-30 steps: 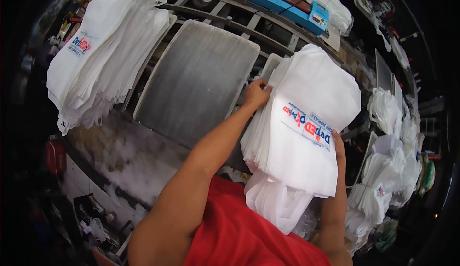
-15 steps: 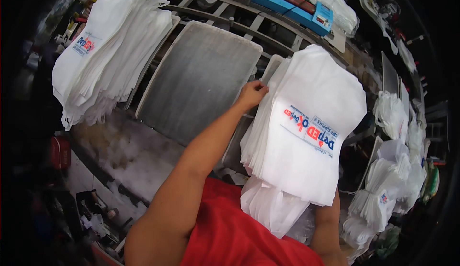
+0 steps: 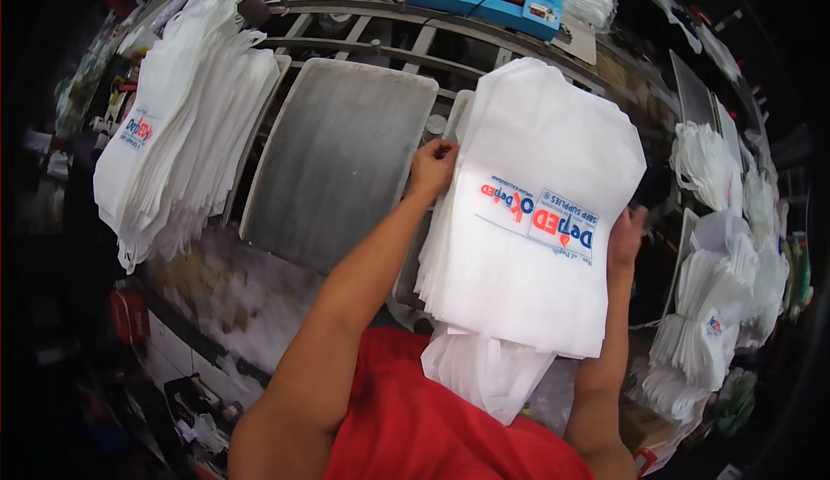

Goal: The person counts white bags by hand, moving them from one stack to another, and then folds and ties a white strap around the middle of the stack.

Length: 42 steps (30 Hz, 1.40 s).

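A thick stack of white fabric bags (image 3: 527, 151) lies on a board in front of me, its top bag printed in blue and red with "DepED" and "SBFP SUPPLIES". My left hand (image 3: 431, 170) is at the stack's left edge, with fingers curled and closed; what they pinch, if anything, is hidden. By the right edge, my right hand (image 3: 626, 236) has its fingers pointing up, partly apart, close to the side of the bags. White bag handles (image 3: 484, 368) hang off the near end toward my red shirt. To the left is a bare grey board (image 3: 337, 151).
Another stack of printed white bags (image 3: 186, 125) stands at the left. A blue sealing machine (image 3: 484, 0) sits at the back on the metal frame (image 3: 398, 54). More bundled white bags (image 3: 705, 307) are at the right. A red container (image 3: 130, 314) is at lower left.
My right hand has come up from behind the bags into view along the stack's right edge. My left hand stays at the left edge. The view has shifted somewhat.
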{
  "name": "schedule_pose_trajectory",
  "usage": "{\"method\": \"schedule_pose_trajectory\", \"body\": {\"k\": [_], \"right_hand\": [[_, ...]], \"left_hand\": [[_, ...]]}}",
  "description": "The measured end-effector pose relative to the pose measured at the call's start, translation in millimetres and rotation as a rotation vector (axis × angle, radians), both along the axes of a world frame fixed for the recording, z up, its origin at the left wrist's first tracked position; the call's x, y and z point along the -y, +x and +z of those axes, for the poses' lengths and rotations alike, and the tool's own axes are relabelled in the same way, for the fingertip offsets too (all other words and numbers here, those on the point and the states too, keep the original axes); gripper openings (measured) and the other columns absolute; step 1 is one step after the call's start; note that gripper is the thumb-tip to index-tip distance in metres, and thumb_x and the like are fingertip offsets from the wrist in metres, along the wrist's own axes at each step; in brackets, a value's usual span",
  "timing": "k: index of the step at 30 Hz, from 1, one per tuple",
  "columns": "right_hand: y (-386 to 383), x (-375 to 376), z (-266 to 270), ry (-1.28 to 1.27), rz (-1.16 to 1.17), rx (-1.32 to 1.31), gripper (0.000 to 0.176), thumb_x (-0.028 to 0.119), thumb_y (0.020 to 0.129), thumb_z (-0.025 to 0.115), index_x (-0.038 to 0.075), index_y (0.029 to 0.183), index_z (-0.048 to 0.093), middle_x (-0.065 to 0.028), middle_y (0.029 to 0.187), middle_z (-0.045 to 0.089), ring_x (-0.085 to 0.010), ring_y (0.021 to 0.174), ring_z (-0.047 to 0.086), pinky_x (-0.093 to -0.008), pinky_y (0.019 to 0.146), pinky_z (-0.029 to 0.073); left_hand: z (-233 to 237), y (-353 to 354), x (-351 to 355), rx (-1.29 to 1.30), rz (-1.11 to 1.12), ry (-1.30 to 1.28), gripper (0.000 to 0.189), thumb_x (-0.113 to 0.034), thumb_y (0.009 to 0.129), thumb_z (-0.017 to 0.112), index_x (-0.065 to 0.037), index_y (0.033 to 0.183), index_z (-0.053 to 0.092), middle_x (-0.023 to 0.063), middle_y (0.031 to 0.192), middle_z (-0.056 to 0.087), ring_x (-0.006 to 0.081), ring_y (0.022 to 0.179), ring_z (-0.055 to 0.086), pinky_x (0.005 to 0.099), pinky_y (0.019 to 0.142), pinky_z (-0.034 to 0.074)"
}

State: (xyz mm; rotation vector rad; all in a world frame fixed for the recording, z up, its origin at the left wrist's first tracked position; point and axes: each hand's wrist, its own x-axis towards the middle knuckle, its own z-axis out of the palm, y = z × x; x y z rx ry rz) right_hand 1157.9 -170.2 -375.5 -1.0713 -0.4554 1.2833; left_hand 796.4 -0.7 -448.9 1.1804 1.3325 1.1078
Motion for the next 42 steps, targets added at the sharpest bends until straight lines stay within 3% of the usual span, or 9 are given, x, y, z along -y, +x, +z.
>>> {"method": "schedule_pose_trajectory", "body": {"k": [2,5,15,22,25,30,32,36,42], "right_hand": [[6.3,-15.4,-6.5,-0.155,0.113,0.803,0.064,0.033,0.095,0.067,-0.005,0.141,0.045,-0.0152,0.135,0.058,-0.0263,0.122,0.055,-0.0329,0.103,0.043],[-8.2,-25.1,18.9,-0.175,0.091,0.939,0.068,0.025,0.085,0.079,-0.006,0.137,0.047,-0.0159,0.128,0.061,-0.0243,0.117,0.058,-0.0322,0.099,0.045],[22.3,-24.2,-5.9,-0.236,0.215,0.538,0.072,0.02,0.079,0.079,-0.005,0.139,0.047,-0.017,0.13,0.059,-0.0256,0.114,0.061,-0.0357,0.098,0.049],[25.5,-18.4,-11.8,-0.174,0.216,0.482,0.07,0.014,0.078,0.078,-0.004,0.138,0.047,-0.015,0.128,0.06,-0.0241,0.113,0.06,-0.0357,0.098,0.048],[21.5,-21.6,-11.0,-0.164,0.163,0.598,0.07,0.015,0.078,0.08,-0.003,0.137,0.047,-0.0152,0.125,0.06,-0.0236,0.11,0.062,-0.0349,0.095,0.05],[-85.9,-14.0,90.5,-0.065,-0.153,0.141,0.043,0.025,0.088,0.072,0.001,0.122,0.06,-0.0075,0.109,0.066,-0.0173,0.096,0.064,-0.0308,0.082,0.053],[-72.4,2.5,73.7,-0.085,-0.11,0.068,0.04,0.025,0.089,0.071,0.001,0.119,0.061,-0.0068,0.106,0.066,-0.0168,0.094,0.064,-0.0303,0.08,0.052],[-31.7,26.9,12.9,-0.231,0.017,0.068,0.035,0.026,0.09,0.07,0.002,0.114,0.063,-0.0054,0.101,0.066,-0.0158,0.089,0.063,-0.0292,0.075,0.051],[8.1,63.7,-57.0,-0.537,0.196,0.229,0.028,0.027,0.092,0.068,0.003,0.106,0.066,-0.0032,0.093,0.066,-0.0143,0.082,0.062,-0.0275,0.069,0.049]], "left_hand": [[6.1,9.8,2.5,-0.054,0.017,-0.117,0.027,-0.025,0.083,0.076,-0.003,0.098,0.075,0.0119,0.088,0.075,0.021,0.083,0.071,0.0338,0.077,0.054],[14.7,5.8,-0.7,-0.007,0.074,-0.041,0.031,-0.027,0.082,0.076,-0.003,0.102,0.074,0.0131,0.092,0.075,0.0223,0.087,0.071,0.0337,0.08,0.054],[19.0,25.3,-43.2,-0.234,-0.143,-0.064,0.038,-0.016,0.089,0.06,-0.001,0.124,0.065,0.019,0.112,0.072,0.0285,0.106,0.068,0.0364,0.093,0.051],[-25.1,45.5,-63.4,0.305,-0.444,-0.326,0.038,-0.022,0.094,0.06,-0.006,0.129,0.063,0.0114,0.107,0.072,0.0181,0.105,0.066,0.0347,0.087,0.053],[44.5,17.2,-62.2,-0.553,-0.509,-0.014,0.049,-0.036,0.085,0.074,-0.008,0.125,0.065,0.018,0.108,0.072,0.0251,0.096,0.07,0.0342,0.084,0.054],[19.3,-44.2,-52.4,-0.125,-0.241,-0.024,0.034,-0.022,0.087,0.073,-0.005,0.116,0.067,0.0121,0.108,0.073,0.0267,0.077,0.069,0.039,0.073,0.056],[-28.0,-73.2,-30.7,-0.247,-0.238,-0.047,0.041,-0.021,0.084,0.069,-0.003,0.12,0.063,0.0177,0.111,0.071,0.0358,0.108,0.066,0.0418,0.094,0.051],[-100.4,-82.0,40.4,-0.567,-0.584,-0.05,0.075,-0.015,0.085,0.067,-0.005,0.151,0.034,0.0255,0.121,0.066,0.0406,0.117,0.061,0.0435,0.105,0.046],[-16.8,-78.7,51.8,-1.028,-0.692,-0.263,0.042,-0.028,0.087,0.07,0.0,0.118,0.067,0.026,0.114,0.068,0.0404,0.111,0.064,0.0473,0.095,0.05]]}}
